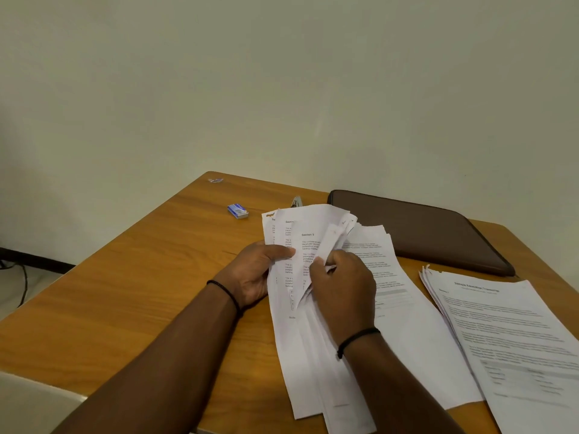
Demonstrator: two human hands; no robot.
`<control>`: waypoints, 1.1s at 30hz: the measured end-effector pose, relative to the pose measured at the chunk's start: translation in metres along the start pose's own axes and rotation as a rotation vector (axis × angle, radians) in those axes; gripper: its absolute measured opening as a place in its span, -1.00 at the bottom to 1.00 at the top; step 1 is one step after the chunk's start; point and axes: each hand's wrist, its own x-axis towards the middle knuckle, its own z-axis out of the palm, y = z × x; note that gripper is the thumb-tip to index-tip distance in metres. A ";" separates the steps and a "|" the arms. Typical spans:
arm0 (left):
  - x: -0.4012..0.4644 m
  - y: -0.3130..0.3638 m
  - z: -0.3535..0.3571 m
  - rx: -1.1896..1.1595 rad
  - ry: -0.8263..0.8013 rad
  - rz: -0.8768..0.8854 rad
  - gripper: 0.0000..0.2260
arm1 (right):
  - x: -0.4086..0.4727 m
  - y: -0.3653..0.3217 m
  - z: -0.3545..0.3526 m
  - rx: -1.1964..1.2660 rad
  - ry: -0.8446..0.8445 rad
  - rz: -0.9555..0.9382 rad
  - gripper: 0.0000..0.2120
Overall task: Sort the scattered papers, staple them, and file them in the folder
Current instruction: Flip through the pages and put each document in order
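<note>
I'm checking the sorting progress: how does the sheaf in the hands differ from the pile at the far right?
The sheaf is held by the left hand and right hand; the pile lies untouched on the table. The sheaf is fanned, with sheets bent; the pile lies flat and fairly squared. The sheaf's front page reads "Section 5"; the pile's top heading is blurred. Both are white printed sheets.

Small blue box (237, 211) on wooden table (131, 277).

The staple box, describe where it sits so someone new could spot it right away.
On the wooden table, look toward the far left, away from the brown folder and the papers. The staple box lies alone there, small, blue and white, left of the half-hidden stapler.
</note>
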 end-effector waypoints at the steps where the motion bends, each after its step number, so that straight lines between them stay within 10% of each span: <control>1: 0.001 0.000 0.000 0.000 0.006 0.003 -0.69 | 0.001 0.002 0.001 0.025 0.027 0.010 -0.72; 7: 0.006 0.001 -0.004 -0.030 0.030 -0.019 -0.60 | 0.005 0.003 -0.007 0.299 0.215 0.117 -0.85; 10: 0.006 0.001 -0.007 -0.054 0.029 -0.022 -0.59 | 0.003 0.001 -0.009 0.382 0.164 0.119 -0.58; 22: 0.003 -0.001 -0.007 -0.095 0.012 -0.047 -0.74 | -0.007 -0.008 0.000 -0.134 -0.063 -0.137 -0.67; 33: 0.008 -0.003 -0.009 -0.029 0.000 -0.044 -0.70 | 0.008 0.012 -0.003 0.428 0.075 0.142 -0.71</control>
